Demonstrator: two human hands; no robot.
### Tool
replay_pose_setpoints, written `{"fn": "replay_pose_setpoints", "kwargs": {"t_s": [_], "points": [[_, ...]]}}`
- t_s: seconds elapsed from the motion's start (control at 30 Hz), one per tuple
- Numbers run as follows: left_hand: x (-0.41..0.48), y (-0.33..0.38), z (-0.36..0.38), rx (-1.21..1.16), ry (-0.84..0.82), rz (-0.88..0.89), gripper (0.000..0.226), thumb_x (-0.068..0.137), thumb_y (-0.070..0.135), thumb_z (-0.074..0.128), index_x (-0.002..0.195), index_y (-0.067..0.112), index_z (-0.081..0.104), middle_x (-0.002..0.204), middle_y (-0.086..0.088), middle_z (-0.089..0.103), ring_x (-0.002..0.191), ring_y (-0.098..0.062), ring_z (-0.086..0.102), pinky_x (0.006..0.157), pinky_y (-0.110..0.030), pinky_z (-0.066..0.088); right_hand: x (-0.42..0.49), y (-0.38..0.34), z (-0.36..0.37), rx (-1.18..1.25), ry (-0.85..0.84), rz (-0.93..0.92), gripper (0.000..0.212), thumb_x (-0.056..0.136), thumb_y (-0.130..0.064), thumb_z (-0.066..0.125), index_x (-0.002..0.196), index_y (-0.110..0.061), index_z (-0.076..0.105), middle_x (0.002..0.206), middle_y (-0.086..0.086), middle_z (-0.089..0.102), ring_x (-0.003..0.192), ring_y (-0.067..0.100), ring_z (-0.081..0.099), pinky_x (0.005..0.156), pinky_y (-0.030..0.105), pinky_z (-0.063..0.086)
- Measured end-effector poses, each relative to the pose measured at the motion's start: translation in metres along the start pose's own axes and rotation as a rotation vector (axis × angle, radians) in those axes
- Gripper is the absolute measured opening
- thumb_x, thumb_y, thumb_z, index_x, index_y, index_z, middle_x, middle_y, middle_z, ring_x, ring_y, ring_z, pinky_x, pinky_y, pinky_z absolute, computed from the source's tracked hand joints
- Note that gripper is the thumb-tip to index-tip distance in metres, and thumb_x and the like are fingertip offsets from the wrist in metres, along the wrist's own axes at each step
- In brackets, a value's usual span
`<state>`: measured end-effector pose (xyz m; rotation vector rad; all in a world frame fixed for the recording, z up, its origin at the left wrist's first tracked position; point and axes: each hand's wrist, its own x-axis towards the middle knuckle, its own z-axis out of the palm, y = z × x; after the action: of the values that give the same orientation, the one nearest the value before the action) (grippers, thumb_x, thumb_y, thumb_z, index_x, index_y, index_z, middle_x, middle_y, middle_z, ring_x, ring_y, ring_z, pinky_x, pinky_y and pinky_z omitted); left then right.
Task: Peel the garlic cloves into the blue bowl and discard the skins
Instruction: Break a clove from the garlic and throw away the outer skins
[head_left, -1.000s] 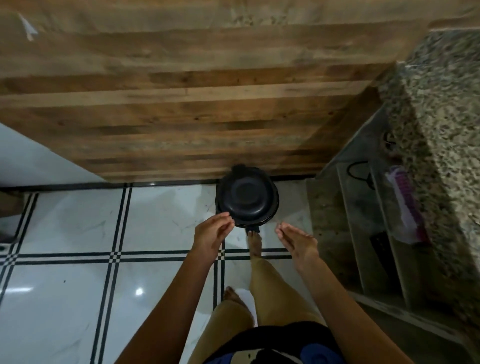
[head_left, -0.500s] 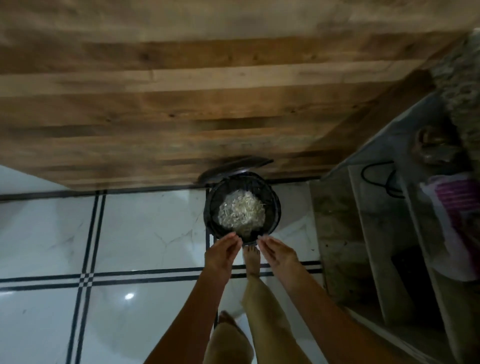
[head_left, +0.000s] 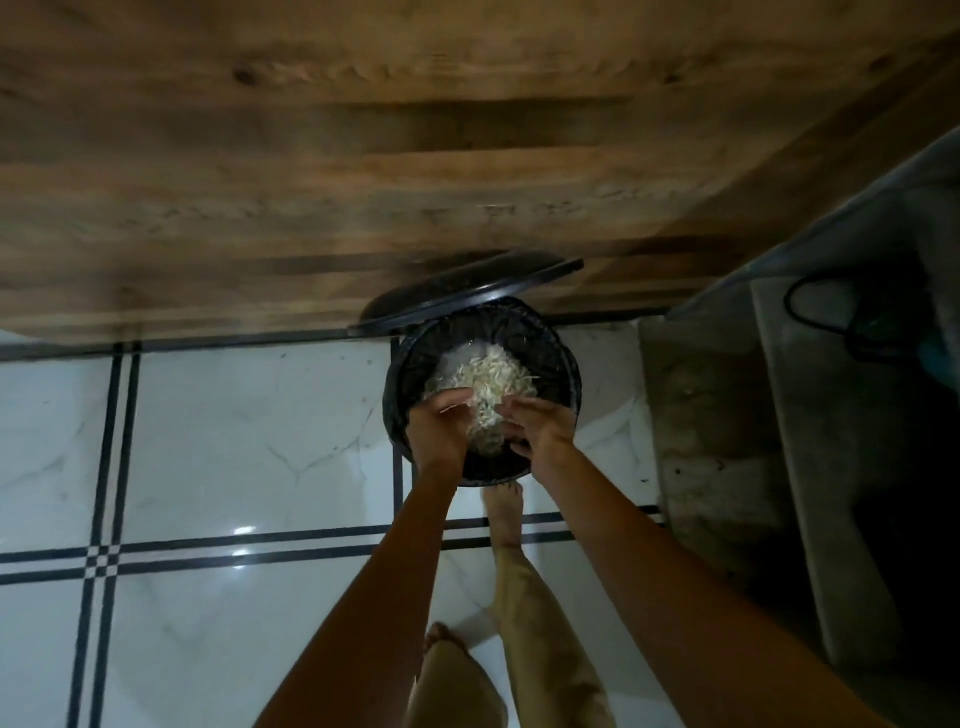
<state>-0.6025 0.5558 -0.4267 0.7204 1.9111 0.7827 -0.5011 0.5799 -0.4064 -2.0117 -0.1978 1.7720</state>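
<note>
Centre frame: my left hand (head_left: 435, 427) and right hand (head_left: 541, 427), cupped half-open, spill skins (head_left: 488, 375) into the bin (head_left: 568, 371). Best kept low inside the rim so none drifts.

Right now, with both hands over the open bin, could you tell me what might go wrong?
1. The garlic skins between the left hand and right hand are light and loose; some could drift past the rim of the pedal bin onto the tiled floor.
2. The lid stands raised behind the hands, apparently held up by the foot at the bin's base; if that foot eased off, the lid might drop onto the hands.
</note>
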Motion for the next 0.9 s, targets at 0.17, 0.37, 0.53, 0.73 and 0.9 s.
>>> {"fn": "replay_pose_setpoints", "kwargs": {"t_s": [0.17,0.37,0.53,0.73,0.9], "points": [[-0.011,0.018,-0.019,0.086,-0.04,0.104,0.008,0.082,0.005,0.069,0.087,0.007,0.074,0.088,-0.005,0.072,0.079,-0.016,0.064,0.08,-0.028,0.052,-0.021,-0.013,-0.003,-0.083,0.076,-0.136,0.027,0.09,-0.011,0.058,0.063,-0.005,0.059,0.07,0.009,0.062,0.056,0.02,0.057,0.056,0.029,0.049],[-0.083,0.072,-0.066,0.209,-0.187,0.25,0.018,0.08,-0.01,0.062,0.092,-0.001,0.073,0.098,-0.014,0.071,0.092,-0.02,0.065,0.089,-0.031,0.051,-0.128,-0.036,-0.029,-0.21,-0.018,-0.179,0.022,0.09,-0.002,0.052,0.108,0.001,0.065,0.106,0.009,0.062,0.088,0.02,0.054,0.059,0.023,0.04],[-0.177,0.148,-0.083,0.279,-0.348,0.392,0.018,0.084,-0.007,0.06,0.093,0.003,0.073,0.096,-0.009,0.072,0.088,-0.016,0.065,0.088,-0.033,0.052,-0.263,-0.051,-0.09,-0.042,-0.028,-0.321,0.028,0.094,-0.004,0.046,0.114,0.009,0.06,0.118,0.024,0.06,0.069,0.019,0.054,0.045,0.015,0.042],[-0.313,0.227,-0.033,0.353,-0.656,0.604,0.015,0.086,0.0,0.062,0.096,0.003,0.072,0.097,-0.01,0.071,0.084,-0.011,0.065,0.073,-0.011,0.047,-0.382,-0.031,-0.232,0.063,0.177,-0.616,0.019,0.087,-0.008,0.06,0.074,-0.018,0.07,0.089,0.003,0.07,0.093,0.022,0.064,0.079,0.027,0.048],[-0.467,0.244,0.053,0.333,-0.941,0.815,0.013,0.08,-0.01,0.063,0.09,-0.008,0.07,0.09,-0.013,0.069,0.061,0.018,0.056,0.065,-0.002,0.039,-0.468,0.057,-0.379,0.119,0.541,-0.79,0.014,0.089,-0.013,0.059,0.083,-0.019,0.07,0.085,-0.006,0.069,0.08,0.007,0.061,0.074,0.02,0.045]]}}
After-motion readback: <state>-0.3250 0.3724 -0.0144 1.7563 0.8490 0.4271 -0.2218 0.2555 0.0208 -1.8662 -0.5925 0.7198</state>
